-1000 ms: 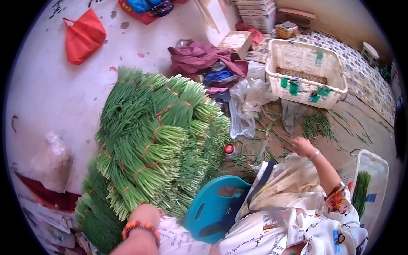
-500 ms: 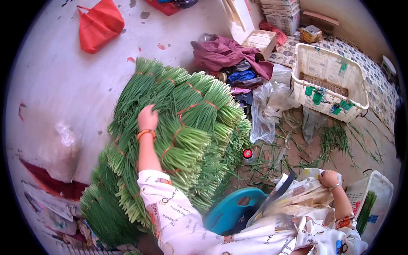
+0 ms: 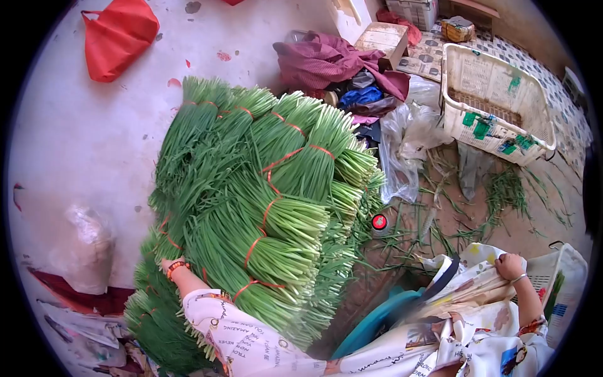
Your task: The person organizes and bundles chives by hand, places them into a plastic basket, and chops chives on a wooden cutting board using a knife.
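A large heap of green chives, tied in bunches with red bands, fills the middle of the view, pale cut ends mostly to the right. At the heap's left edge, my left hand touches the leaves, an orange bracelet on its wrist. Its fingers are partly hidden among the greens, so their grip does not show. Far to the right, my right hand is closed around a gathered edge of the patterned apron at my lap. More bunches lie lower, below my left forearm.
A teal plastic stool stands beside my lap. White baskets are at the right. A red-capped bottle, loose leaves and plastic bags lie on the floor. Further off are maroon cloth and a red bag.
My left hand has moved from the top of the heap down and left to its edge. My right hand still holds the apron. The view has shifted slightly, and the stool shows less.
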`<state>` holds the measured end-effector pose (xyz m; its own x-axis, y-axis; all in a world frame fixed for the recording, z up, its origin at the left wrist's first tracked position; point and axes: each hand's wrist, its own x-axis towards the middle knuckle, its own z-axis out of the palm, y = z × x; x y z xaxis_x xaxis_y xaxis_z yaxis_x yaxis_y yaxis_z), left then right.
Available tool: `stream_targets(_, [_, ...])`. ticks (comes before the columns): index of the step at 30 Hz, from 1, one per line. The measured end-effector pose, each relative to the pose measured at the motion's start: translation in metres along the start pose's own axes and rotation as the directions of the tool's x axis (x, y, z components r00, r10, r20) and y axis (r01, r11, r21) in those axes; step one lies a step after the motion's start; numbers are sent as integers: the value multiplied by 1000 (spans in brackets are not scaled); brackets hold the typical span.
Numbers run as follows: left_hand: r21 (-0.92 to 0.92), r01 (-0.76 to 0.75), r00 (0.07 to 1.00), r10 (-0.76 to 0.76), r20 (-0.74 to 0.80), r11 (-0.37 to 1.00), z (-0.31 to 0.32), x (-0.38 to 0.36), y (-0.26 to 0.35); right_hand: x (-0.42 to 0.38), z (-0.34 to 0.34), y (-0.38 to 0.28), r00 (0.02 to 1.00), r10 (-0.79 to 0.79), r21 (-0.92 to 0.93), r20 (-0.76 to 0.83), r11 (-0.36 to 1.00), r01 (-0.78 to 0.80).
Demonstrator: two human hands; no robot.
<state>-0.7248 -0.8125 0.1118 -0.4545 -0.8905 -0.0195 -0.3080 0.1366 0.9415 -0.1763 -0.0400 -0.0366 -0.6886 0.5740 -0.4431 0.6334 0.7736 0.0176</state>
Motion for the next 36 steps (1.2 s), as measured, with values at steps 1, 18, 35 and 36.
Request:
stream_targets(1, [-17,46,999,-46,18,999,2,8,-10,-1,0,0,1000,21,8,10,1000,-21])
stream_targets(18, [-852,164,865,-343,366,-497,30,96,-47,-15,1,-6,993,89,17,-78,996,-87])
stream_targets(35, [-964,145,948,248,199,223,36,-99,92,-26,-33,17,958,210,598,-196,800,-53])
stream_targets(36, [-952,30,935,328,134,305,29,-153,113,-28,-31,32,936,291,714,-196,697,-68])
